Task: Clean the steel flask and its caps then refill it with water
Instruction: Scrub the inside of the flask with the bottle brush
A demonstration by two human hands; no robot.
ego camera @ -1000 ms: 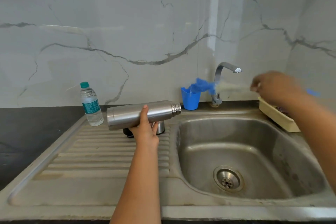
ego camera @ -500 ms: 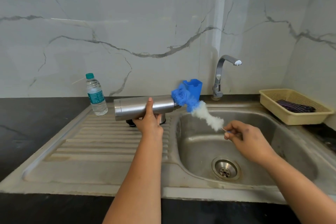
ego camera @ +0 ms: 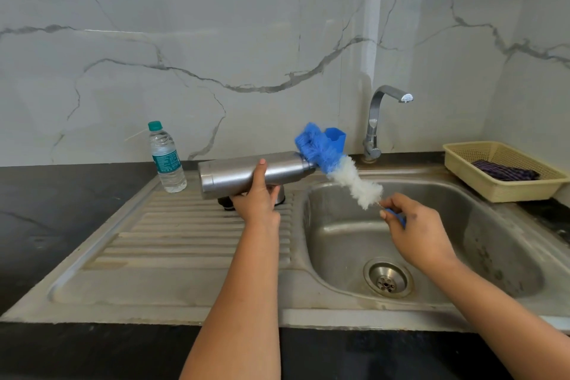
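Observation:
My left hand [ego camera: 257,194] grips the steel flask [ego camera: 234,174], held on its side over the drainboard with its open mouth pointing right. My right hand [ego camera: 413,228] pinches the blue handle of a bottle brush [ego camera: 345,174] over the sink basin. The brush's blue bristle tip is at the flask's mouth; its white bristles slope down toward my right hand. Behind my left hand, the flask's caps [ego camera: 279,194] sit on the drainboard, mostly hidden.
A clear plastic water bottle [ego camera: 165,157] stands at the back left of the drainboard. A blue cup [ego camera: 336,137] sits by the tap [ego camera: 379,120]. At the right is a cream basket [ego camera: 505,173] holding a dark cloth. The steel sink [ego camera: 431,244] has a drain at the front.
My right hand came from near the basket at the right, with the brush, down over the basin. The brush tip now meets the flask's mouth. The flask stayed almost still.

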